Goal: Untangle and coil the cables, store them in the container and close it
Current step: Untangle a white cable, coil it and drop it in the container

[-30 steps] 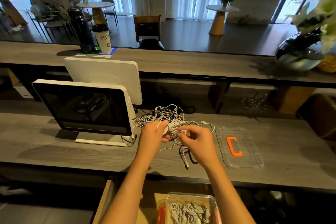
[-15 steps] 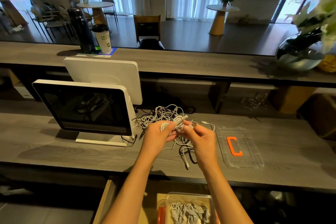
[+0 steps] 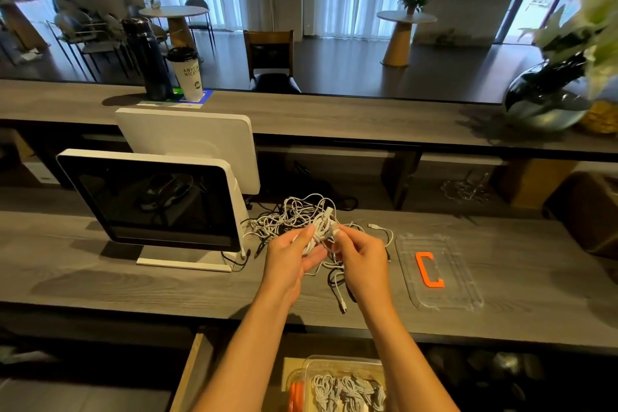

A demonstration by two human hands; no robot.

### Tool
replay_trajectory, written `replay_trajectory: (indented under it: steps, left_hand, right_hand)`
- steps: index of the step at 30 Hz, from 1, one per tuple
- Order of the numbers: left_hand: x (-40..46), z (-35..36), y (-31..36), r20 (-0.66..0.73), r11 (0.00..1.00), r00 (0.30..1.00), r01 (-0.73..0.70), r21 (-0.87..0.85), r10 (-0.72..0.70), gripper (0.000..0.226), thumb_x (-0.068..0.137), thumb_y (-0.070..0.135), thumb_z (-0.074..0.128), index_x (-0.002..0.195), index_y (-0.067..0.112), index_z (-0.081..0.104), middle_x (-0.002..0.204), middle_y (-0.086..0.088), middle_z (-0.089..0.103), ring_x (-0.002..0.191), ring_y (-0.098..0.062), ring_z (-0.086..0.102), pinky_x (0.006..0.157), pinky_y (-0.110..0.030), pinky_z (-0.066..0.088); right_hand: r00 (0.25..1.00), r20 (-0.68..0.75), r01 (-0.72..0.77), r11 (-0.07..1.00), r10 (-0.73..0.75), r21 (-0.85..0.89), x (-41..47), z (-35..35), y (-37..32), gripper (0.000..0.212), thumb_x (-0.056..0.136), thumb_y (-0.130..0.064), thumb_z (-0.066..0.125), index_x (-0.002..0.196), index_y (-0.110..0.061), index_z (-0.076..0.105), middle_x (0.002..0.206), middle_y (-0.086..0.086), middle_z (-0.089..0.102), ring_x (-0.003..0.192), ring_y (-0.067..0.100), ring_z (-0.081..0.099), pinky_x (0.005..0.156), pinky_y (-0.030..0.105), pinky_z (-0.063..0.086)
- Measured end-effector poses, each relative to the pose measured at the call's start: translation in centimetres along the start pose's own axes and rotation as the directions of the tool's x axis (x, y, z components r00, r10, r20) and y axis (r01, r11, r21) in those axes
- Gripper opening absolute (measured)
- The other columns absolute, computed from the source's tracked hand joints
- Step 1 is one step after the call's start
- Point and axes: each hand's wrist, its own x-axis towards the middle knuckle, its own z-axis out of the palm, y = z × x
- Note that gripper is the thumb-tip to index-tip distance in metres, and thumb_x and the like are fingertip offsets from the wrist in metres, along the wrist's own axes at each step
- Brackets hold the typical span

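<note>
White coiled cable (image 3: 319, 232) sits gripped in our left hand (image 3: 294, 254); our right hand (image 3: 359, 252) pinches its end. Several coils already lie in the container (image 3: 344, 363) below the counter's near edge. Tangled pile (image 3: 294, 214) remains mid-counter; lid (image 3: 438, 273) is off.

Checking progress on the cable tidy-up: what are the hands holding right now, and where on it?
The left hand grips a coiled white cable round the bundle's middle. The right hand pinches that cable's loose end beside the coil.
</note>
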Motion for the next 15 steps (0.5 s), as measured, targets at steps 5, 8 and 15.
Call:
replay_trajectory:
  steps: [5, 8, 15]
  left_hand:
    - [0.18, -0.28, -0.08, -0.009, 1.000, 1.000, -0.020, -0.004, 0.020, 0.020, 0.097, 0.021, 0.062, 0.114, 0.010, 0.067, 0.108, -0.009, 0.075, 0.093, -0.021, 0.075, 0.077, -0.029, 0.059]
    - [0.02, -0.23, 0.13, 0.008, 0.998, 0.998, -0.057, 0.028, 0.057, 0.019, 0.097, 0.020, 0.062, 0.113, 0.010, 0.067, 0.105, -0.009, 0.076, 0.094, -0.023, 0.075, 0.078, -0.030, 0.059]
    - [-0.51, -0.08, 0.17, 0.039, 0.976, 0.986, -0.165, 0.141, 0.161, 0.007, 0.095, 0.018, 0.065, 0.099, 0.022, 0.068, 0.099, -0.002, 0.076, 0.092, -0.020, 0.075, 0.075, -0.025, 0.059]
  right_hand:
    - [0.997, -0.070, -0.035, 0.988, 0.025, -0.148, 0.24, 0.39, 0.05, 0.018, 0.096, -0.020, 0.063, 0.111, -0.027, 0.067, 0.082, -0.006, 0.071, 0.074, 0.003, 0.066, 0.065, 0.017, 0.052]
    - [0.993, -0.119, -0.027, 0.987, 0.008, -0.158, 0.31, 0.21, -0.13, 0.007, 0.092, -0.017, 0.070, 0.097, -0.020, 0.069, 0.073, -0.003, 0.068, 0.067, 0.007, 0.064, 0.058, 0.015, 0.049]
    - [0.995, -0.080, 0.044, 0.973, -0.064, -0.228, 0.41, -0.14, 0.03, 0.010, 0.091, -0.013, 0.069, 0.094, -0.015, 0.078, 0.079, -0.010, 0.072, 0.077, 0.000, 0.066, 0.065, 0.011, 0.050]
